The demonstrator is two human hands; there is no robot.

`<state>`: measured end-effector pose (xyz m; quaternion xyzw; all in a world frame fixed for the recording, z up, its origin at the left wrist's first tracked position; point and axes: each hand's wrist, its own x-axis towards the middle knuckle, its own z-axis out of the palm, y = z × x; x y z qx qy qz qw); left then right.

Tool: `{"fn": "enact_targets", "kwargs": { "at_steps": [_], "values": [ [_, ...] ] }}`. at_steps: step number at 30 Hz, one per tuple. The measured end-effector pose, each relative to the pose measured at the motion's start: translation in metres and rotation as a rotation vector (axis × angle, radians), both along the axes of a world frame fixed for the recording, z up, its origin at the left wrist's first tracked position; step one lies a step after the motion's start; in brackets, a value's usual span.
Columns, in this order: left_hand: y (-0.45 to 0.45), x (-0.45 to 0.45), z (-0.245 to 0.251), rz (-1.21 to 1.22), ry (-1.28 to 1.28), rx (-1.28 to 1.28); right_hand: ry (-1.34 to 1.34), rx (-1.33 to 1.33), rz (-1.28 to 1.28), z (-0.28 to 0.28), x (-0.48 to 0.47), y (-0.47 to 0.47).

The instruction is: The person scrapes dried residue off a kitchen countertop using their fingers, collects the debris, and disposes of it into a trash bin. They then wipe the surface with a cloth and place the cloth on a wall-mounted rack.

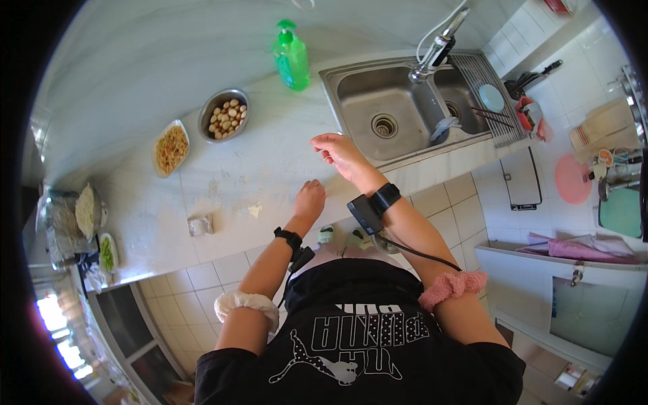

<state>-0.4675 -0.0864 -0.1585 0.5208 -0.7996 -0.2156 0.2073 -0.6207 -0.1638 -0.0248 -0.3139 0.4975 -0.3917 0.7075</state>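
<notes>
My left hand (310, 198) is over the front part of the marble-patterned counter (263, 167), back upward and fingers curled in. No object shows in it. My right hand (340, 154) is farther forward, beside the front left corner of the steel double sink (362, 119). Its fingers are loosely bent and somewhat apart, holding nothing that I can see. Left of my hands, a small clear packet (200, 226) lies near the counter edge. Farther back are a metal bowl (202, 119) of pale round food, perhaps small eggs, and a white dish (185, 132) of brown crumbly food.
A green pump bottle (292, 63) stands behind the counter's middle. The faucet (430, 58) hangs over the sink, with a cloth (445, 126) on the divider. On the drying rack (481, 76) is a light blue round item (491, 98). A dish of chopped greens (107, 253) sits far left.
</notes>
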Motion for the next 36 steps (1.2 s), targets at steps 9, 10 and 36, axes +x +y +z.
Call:
{"fn": "enact_targets", "kwargs": {
  "at_steps": [9,10,36],
  "values": [
    [0.007,0.024,0.009,0.131,0.208,0.055,0.622,-0.440,0.231,-0.053,-0.005,0.033],
    [0.010,0.031,0.010,0.155,0.232,0.067,0.821,-0.578,0.302,-0.061,-0.008,0.041],
    [0.013,0.045,-0.023,0.095,0.189,-0.033,1.298,-0.981,0.483,-0.139,0.046,0.085]
  ]
}}
